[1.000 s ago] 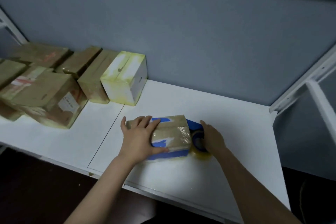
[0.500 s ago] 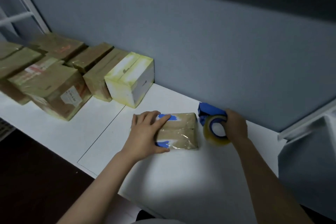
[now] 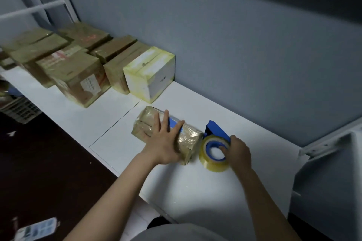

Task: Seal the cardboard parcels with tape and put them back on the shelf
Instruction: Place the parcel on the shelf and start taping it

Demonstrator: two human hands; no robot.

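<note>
A small cardboard parcel, wrapped in clear tape with blue patches, lies on the white shelf board. My left hand presses flat on top of it with fingers spread. Just right of the parcel, a blue tape dispenser with a yellowish clear roll rests on the board. My right hand grips the dispenser from its right side, fingers curled into the roll's core.
Several taped cardboard parcels and a white box with yellowed tape are stacked at the back left against the grey wall. A metal shelf frame stands to the right. A crate sits low at the left.
The parcel has turned so its long side runs diagonally. My right hand has brought the dispenser down onto the board beside the parcel's end. The camera view has shifted.
</note>
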